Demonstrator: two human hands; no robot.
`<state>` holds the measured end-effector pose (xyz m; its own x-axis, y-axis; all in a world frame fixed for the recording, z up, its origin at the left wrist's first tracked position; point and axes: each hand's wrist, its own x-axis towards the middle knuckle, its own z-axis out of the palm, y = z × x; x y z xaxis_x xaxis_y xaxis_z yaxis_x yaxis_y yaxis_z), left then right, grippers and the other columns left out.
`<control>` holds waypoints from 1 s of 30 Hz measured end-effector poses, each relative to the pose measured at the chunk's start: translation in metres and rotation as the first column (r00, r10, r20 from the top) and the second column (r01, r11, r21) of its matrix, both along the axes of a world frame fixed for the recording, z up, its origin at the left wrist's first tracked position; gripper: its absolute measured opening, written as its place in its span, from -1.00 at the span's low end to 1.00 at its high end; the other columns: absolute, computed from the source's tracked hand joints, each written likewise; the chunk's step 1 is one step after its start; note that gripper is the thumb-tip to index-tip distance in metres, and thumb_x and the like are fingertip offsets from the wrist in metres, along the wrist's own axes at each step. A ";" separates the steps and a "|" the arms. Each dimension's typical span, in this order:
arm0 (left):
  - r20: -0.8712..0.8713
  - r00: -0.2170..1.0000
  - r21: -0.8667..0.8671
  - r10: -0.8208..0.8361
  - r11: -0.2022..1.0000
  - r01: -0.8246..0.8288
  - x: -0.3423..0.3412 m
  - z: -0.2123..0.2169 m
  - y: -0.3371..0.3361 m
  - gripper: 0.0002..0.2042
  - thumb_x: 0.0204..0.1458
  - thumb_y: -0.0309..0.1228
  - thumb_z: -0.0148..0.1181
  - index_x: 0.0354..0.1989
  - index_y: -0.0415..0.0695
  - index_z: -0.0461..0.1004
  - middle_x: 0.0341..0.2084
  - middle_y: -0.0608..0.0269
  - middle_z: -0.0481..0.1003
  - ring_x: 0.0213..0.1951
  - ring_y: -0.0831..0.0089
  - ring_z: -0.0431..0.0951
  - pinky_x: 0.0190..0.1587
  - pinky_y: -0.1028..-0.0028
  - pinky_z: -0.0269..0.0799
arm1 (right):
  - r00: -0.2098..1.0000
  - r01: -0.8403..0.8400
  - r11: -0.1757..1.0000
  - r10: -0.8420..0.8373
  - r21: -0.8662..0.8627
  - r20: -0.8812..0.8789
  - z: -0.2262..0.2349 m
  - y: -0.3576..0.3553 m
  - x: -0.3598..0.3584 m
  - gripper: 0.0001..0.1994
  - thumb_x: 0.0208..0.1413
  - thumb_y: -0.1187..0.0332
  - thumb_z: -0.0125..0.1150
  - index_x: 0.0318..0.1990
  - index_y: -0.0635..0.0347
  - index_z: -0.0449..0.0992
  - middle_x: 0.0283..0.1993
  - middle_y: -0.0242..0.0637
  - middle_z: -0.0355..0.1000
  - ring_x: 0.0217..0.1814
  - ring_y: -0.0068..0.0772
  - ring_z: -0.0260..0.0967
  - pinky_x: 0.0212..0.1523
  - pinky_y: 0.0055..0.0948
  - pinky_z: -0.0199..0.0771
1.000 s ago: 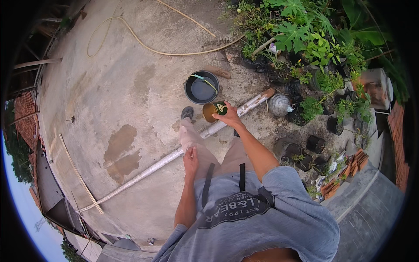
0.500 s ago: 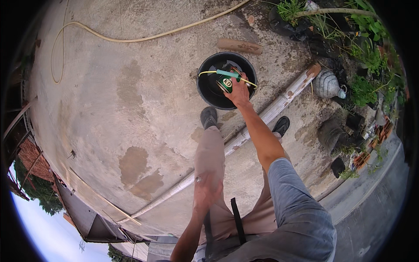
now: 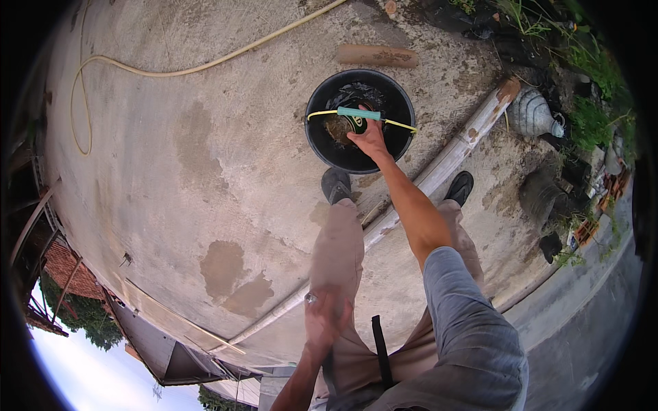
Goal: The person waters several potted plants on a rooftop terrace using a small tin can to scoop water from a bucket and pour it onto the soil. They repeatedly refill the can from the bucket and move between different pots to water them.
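A black bucket (image 3: 319, 147) with water in it stands on the ground in front of my feet. Its yellow handle has a teal grip (image 3: 358, 113) and lies across the top. My right hand (image 3: 371, 138) reaches inside, its fingers wrapped round a dark green object with a pale oval label (image 3: 358, 123). That object is mostly hidden by my hand and the grip, so its kind is unclear. Brownish, rippling water (image 3: 337, 128) shows beside it. My left hand (image 3: 327, 316) lies over my left trouser leg near the knee, slightly blurred, fingers spread and holding nothing.
A brown cylinder (image 3: 377, 56) lies beyond the bucket. A long pale pole (image 3: 439, 168) runs diagonally past my feet. Towards the far left curves a yellow hose (image 3: 171, 72). On the right are a grey jug-like container (image 3: 538, 113), plants (image 3: 593, 123) and rubble.
My right hand has lowered the green object deeper into the bucket, and the water is now stirred. My left hand stays on my leg. The view has shifted a little.
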<state>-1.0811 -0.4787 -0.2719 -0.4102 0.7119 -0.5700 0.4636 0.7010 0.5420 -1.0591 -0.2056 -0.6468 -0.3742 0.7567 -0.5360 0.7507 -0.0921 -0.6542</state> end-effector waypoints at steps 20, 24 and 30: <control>0.466 0.776 0.079 0.424 0.854 -0.514 0.070 0.046 0.141 -0.54 0.37 -0.15 -0.21 0.08 -0.30 0.44 -0.01 0.05 0.51 0.01 0.22 0.52 0.09 0.31 0.39 | 0.521 0.052 0.459 -0.770 -0.887 -0.368 0.429 0.014 0.218 -0.22 0.12 0.44 0.22 0.46 -0.12 -0.03 0.40 -0.19 0.03 0.38 -0.23 0.16 0.28 -0.16 0.38; 0.697 0.636 0.001 0.331 0.887 -0.462 0.107 0.106 0.252 -0.60 0.34 -0.18 -0.11 0.15 -0.21 0.41 0.04 0.16 0.47 0.06 0.37 0.49 0.11 0.37 0.40 | 0.457 0.217 0.594 -0.763 -0.775 -0.457 0.506 0.015 0.295 -0.24 0.10 0.44 0.25 0.43 -0.20 0.03 0.37 -0.17 -0.03 0.36 -0.18 0.15 0.27 -0.15 0.37; 0.825 0.531 -0.048 0.193 0.960 -0.276 0.238 0.178 0.354 -0.66 0.31 -0.30 0.02 0.07 -0.32 0.44 -0.02 0.15 0.53 0.03 0.37 0.51 0.11 0.43 0.42 | 0.304 0.433 0.634 -0.772 -0.641 -0.558 0.590 0.027 0.416 -0.20 0.02 0.48 0.32 0.40 -0.14 0.06 0.31 -0.18 -0.01 0.26 -0.24 0.22 0.15 -0.26 0.51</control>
